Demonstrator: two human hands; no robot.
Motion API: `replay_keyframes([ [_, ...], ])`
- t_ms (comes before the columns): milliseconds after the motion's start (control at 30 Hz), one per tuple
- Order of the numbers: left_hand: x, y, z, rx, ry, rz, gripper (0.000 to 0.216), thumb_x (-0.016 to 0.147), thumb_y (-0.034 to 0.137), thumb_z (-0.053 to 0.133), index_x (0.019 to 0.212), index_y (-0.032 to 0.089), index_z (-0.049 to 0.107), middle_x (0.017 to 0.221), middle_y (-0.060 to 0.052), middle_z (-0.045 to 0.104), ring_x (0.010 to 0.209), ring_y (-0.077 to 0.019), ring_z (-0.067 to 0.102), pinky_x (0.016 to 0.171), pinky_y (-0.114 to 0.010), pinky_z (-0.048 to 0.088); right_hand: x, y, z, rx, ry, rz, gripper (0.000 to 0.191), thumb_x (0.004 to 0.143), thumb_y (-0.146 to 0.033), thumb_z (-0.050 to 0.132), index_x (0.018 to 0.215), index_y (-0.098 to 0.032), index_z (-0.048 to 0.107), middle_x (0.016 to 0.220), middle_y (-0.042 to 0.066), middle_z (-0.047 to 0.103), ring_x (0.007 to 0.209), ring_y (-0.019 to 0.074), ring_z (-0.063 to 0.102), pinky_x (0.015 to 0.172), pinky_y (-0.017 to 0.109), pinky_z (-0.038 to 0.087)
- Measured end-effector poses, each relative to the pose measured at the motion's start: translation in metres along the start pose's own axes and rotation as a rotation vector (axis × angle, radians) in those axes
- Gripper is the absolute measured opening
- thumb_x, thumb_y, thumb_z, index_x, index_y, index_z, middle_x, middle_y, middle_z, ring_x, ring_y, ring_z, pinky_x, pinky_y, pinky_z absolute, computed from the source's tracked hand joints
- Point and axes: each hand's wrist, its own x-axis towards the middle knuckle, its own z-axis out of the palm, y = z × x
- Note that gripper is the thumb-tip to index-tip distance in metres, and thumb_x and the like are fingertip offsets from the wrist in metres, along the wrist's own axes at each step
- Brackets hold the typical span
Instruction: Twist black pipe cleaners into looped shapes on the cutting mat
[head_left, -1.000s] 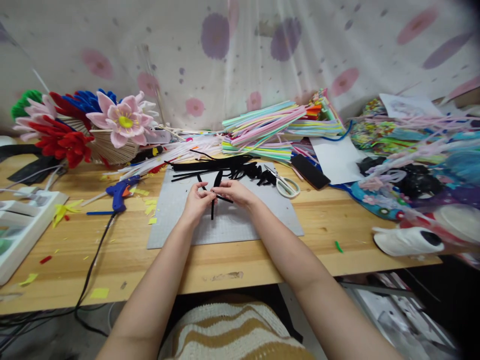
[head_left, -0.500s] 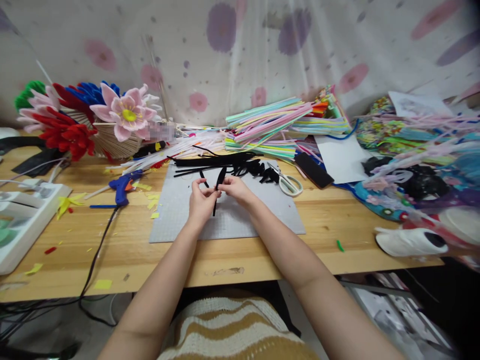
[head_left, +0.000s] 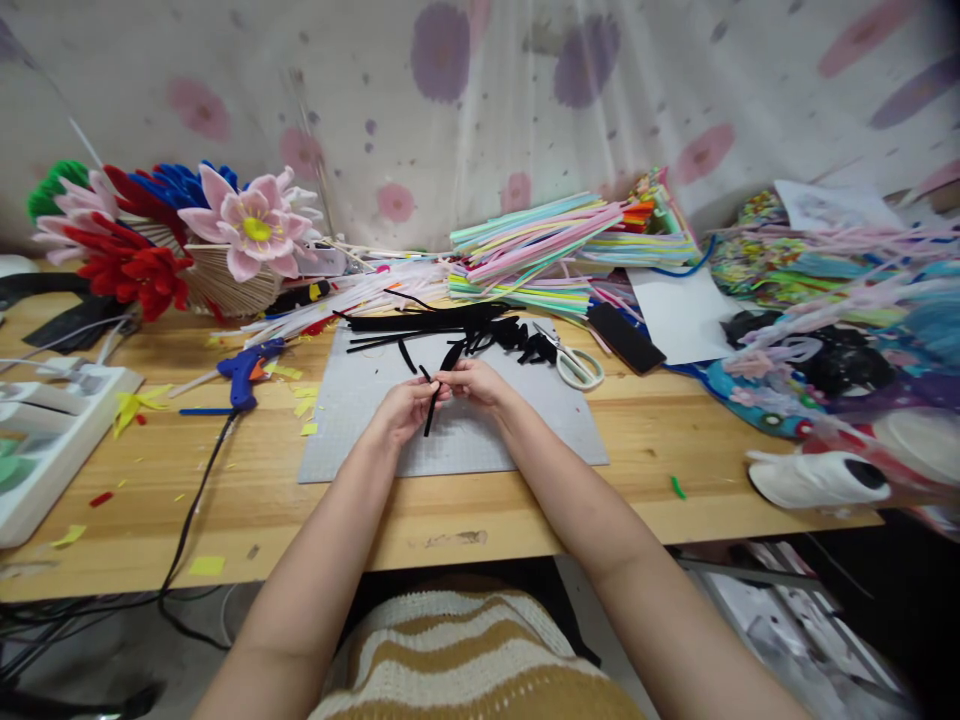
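Over the middle of the grey cutting mat (head_left: pixel 352 430) on the wooden worktop (head_left: pixel 247 500), the left hand (head_left: pixel 405 408) and right hand (head_left: pixel 478 382) both pinch a thin black fuzzy pipe-cleaner stem (head_left: pixel 429 418), fingertips closed on it; a neat bend probably needs close, firm pinches

We stretch both bare forearms forward and inward until our hands meet ahead of us. Our left hand (head_left: pixel 405 408) curls palm-in, fingertips pinched together. Our right hand (head_left: pixel 476 385) mirrors it, thumb and forefinger closed, almost touching the left's fingertips.
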Motion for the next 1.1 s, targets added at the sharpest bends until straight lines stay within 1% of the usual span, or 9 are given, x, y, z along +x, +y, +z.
replay_keyframes([
  [133,0.003,0.004,0.002,-0.071,0.001,-0.006,0.013,0.071,-0.001,0.058,0.073,0.011,0.061,0.063,-0.004,0.064,0.053,-0.0075,0.060,0.051,-0.015,0.050,-0.001,-0.003,-0.004,-0.059,-0.222,-0.022,0.037,0.061,-0.045,0.072,0.062,-0.014,0.053,0.053,-0.004,0.050,0.046,0.0037,0.038,0.044,0.019,0.023],
  [233,0.003,0.003,0.002,-0.116,0.016,0.007,0.014,0.072,-0.001,0.058,0.079,0.011,0.061,0.065,-0.003,0.064,0.053,-0.0061,0.059,0.052,-0.014,0.049,-0.001,-0.005,-0.009,-0.236,-0.269,-0.095,0.041,0.072,-0.055,0.058,0.067,-0.014,0.055,0.058,-0.003,0.050,0.050,0.0052,0.039,0.048,0.020,0.029],
  [300,0.003,0.001,0.001,-0.135,0.038,0.056,0.014,0.073,0.001,0.058,0.084,0.010,0.059,0.065,-0.004,0.064,0.052,-0.0060,0.059,0.052,-0.014,0.048,-0.001,-0.008,-0.011,-0.376,-0.249,-0.172,0.038,0.076,-0.052,0.054,0.069,-0.015,0.057,0.064,-0.001,0.053,0.057,0.0071,0.043,0.052,0.021,0.033],
  [467,0.005,-0.005,-0.002,-0.100,0.067,0.268,0.036,0.070,0.003,0.063,0.102,0.012,0.051,0.061,-0.001,0.065,0.050,-0.0071,0.058,0.053,-0.018,0.047,-0.003,-0.017,-0.010,-0.743,-0.147,-0.433,0.008,0.074,-0.024,0.060,0.075,-0.016,0.061,0.082,0.002,0.060,0.083,0.0128,0.050,0.071,0.024,0.037],
  [600,0.008,-0.004,-0.004,-0.029,0.036,0.320,0.031,0.063,0.008,0.068,0.092,0.010,0.058,0.064,-0.002,0.067,0.053,-0.0068,0.058,0.059,-0.021,0.047,-0.014,-0.026,-0.002,-0.987,-0.039,-0.359,0.010,0.078,-0.022,0.053,0.077,-0.017,0.061,0.071,0.001,0.061,0.067,0.0117,0.051,0.063,0.024,0.033],
  [733,0.009,-0.008,-0.002,0.104,0.108,0.452,0.024,0.057,0.015,0.072,0.079,0.012,0.064,0.057,0.001,0.063,0.053,-0.0075,0.056,0.059,-0.021,0.044,-0.025,-0.034,0.008,-1.173,0.108,-0.392,0.011,0.075,-0.025,0.055,0.069,-0.018,0.061,0.068,0.001,0.062,0.063,0.0119,0.049,0.058,0.025,0.027],
  [933,0.008,-0.012,0.004,0.090,0.145,0.637,0.026,0.058,0.020,0.069,0.083,0.015,0.063,0.057,0.004,0.059,0.055,-0.0076,0.054,0.062,-0.023,0.043,-0.029,-0.040,0.014,-0.967,0.022,-0.449,0.014,0.074,-0.024,0.056,0.062,-0.016,0.057,0.061,0.000,0.057,0.058,0.0098,0.047,0.056,0.023,0.029],
  [1033,0.007,-0.011,0.002,0.009,0.109,0.576,0.032,0.057,0.018,0.070,0.087,0.016,0.059,0.055,0.006,0.056,0.055,-0.0067,0.053,0.064,-0.022,0.043,-0.025,-0.037,0.006,-0.702,-0.127,-0.377,0.025,0.075,-0.039,0.056,0.066,-0.015,0.059,0.060,0.000,0.056,0.059,0.0100,0.049,0.058,0.023,0.035],
  [1100,0.007,-0.009,0.001,-0.048,0.080,0.492,0.036,0.056,0.015,0.070,0.089,0.016,0.057,0.057,0.007,0.055,0.055,-0.0061,0.054,0.064,-0.021,0.042,-0.019,-0.032,-0.001,-0.488,-0.153,-0.264,0.039,0.075,-0.053,0.053,0.068,-0.015,0.059,0.060,0.001,0.056,0.060,0.0108,0.052,0.059,0.023,0.038],
])
